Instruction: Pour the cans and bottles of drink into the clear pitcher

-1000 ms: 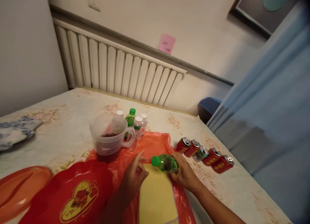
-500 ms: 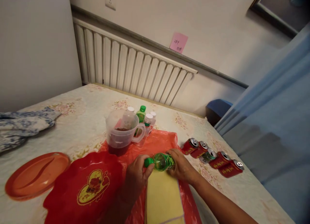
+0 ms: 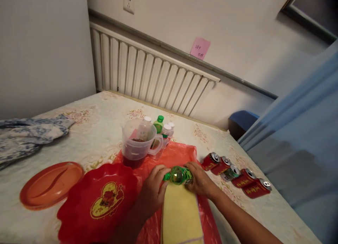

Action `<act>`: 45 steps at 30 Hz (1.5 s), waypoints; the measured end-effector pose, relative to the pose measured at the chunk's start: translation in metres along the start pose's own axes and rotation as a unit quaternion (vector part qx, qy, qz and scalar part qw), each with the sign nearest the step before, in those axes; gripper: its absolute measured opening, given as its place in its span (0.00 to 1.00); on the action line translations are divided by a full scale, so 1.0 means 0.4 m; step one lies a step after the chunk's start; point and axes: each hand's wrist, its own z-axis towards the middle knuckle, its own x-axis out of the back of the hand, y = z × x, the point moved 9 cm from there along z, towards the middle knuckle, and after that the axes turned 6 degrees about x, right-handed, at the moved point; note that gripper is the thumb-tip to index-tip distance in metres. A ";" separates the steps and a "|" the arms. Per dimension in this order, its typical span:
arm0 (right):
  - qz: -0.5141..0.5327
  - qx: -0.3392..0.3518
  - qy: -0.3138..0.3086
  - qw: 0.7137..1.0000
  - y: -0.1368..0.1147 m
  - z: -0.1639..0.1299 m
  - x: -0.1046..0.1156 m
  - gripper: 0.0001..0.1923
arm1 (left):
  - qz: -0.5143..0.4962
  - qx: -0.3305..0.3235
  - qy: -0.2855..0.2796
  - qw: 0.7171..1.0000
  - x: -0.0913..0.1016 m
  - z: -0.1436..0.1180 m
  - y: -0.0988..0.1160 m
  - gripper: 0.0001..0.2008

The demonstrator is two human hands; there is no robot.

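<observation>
A small green plastic bottle [image 3: 179,175] lies on its side above a folded yellow cloth [image 3: 181,212]. My right hand [image 3: 199,179] is wrapped round its base end, over the label. At the neck, the fingers of my left hand [image 3: 154,186] close on the green cap [image 3: 166,176], which shows only in part. Beneath the cloth a red plastic sheet [image 3: 182,151] is spread out. Left of the bottle stands a clear measuring jug [image 3: 134,151] with dark liquid in it. A red scalloped tray [image 3: 79,198] lies beside my left forearm.
Several drink cans [image 3: 244,178] stand in a row on the right. Behind the jug are a green-capped bottle [image 3: 158,125] and white-capped bottles [image 3: 166,130]. An orange plate [image 3: 51,186] and a patterned cloth [image 3: 31,135] lie at the left on the flowered tablecloth [image 3: 105,110].
My left hand has shifted its grip over the cap, which is now more covered by the fingers. The right hand keeps its hold. The whole view has moved slightly.
</observation>
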 end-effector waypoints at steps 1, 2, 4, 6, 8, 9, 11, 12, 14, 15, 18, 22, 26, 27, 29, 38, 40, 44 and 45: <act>0.001 0.000 -0.001 1.000 0.000 -0.001 0.001 0.28 | -0.006 -0.003 -0.002 1.000 0.000 0.000 0.001 0.18; 0.002 -0.001 -0.001 1.000 0.001 -0.001 0.001 0.28 | -0.011 -0.003 0.001 1.000 0.001 0.000 -0.001 0.18; 0.005 -0.001 -0.002 1.000 0.000 -0.001 0.002 0.28 | -0.010 0.010 0.018 1.000 0.003 -0.001 -0.010 0.15; 0.009 -0.002 -0.002 1.000 -0.003 0.000 0.005 0.28 | 0.004 0.034 0.035 0.999 0.000 -0.003 -0.023 0.12; 0.013 -0.003 -0.005 1.000 -0.009 0.003 0.008 0.28 | 0.025 0.064 0.051 0.996 0.001 -0.006 -0.039 0.10; 0.013 -0.003 -0.007 1.000 -0.013 0.004 0.011 0.28 | 0.036 0.082 0.063 0.994 0.005 -0.007 -0.049 0.09; 0.014 -0.003 -0.012 1.000 -0.020 0.009 0.017 0.28 | 0.048 0.121 0.101 0.986 0.025 -0.011 -0.068 0.09; 0.014 -0.002 -0.011 1.000 -0.022 0.011 0.022 0.28 | 0.048 0.140 0.124 0.981 0.038 -0.014 -0.077 0.10; 0.020 0.000 -0.004 1.000 -0.021 0.017 0.034 0.27 | 0.037 0.169 0.163 0.971 0.063 -0.019 -0.089 0.11; 0.028 0.002 0.003 1.000 -0.019 0.022 0.043 0.27 | 0.028 0.178 0.171 0.969 0.069 -0.020 -0.093 0.12; 0.045 0.012 0.039 0.998 -0.005 0.046 0.081 0.25 | 0.017 0.192 0.150 0.970 0.061 -0.015 -0.096 0.11; 0.000 0.018 0.084 0.996 0.010 0.112 0.163 0.25 | 0.025 0.208 0.116 0.971 0.032 -0.012 -0.111 0.10; -0.092 0.023 0.092 0.991 -0.006 0.204 0.250 0.26 | 0.026 0.216 0.102 0.971 0.011 -0.010 -0.135 0.08; -0.119 0.025 0.089 0.989 -0.015 0.228 0.268 0.27 | 0.026 0.217 0.100 0.971 0.008 -0.010 -0.139 0.08; -0.176 0.027 0.080 0.981 -0.034 0.273 0.298 0.28 | 0.026 0.219 0.099 0.970 0.006 -0.008 -0.144 0.08; -0.365 0.082 0.030 0.927 -0.138 0.412 0.350 0.23 | 0.020 0.230 0.113 0.966 0.020 -0.005 -0.144 0.08; -0.380 0.096 0.026 0.919 -0.156 0.427 0.353 0.21 | 0.020 0.232 0.117 0.965 0.022 -0.006 -0.145 0.08; -0.404 0.118 0.020 0.907 -0.189 0.448 0.359 0.22 | 0.021 0.229 0.124 0.965 0.027 -0.007 -0.143 0.08; -0.410 0.123 0.019 0.903 -0.197 0.452 0.360 0.22 | 0.019 0.228 0.125 0.965 0.027 -0.006 -0.143 0.08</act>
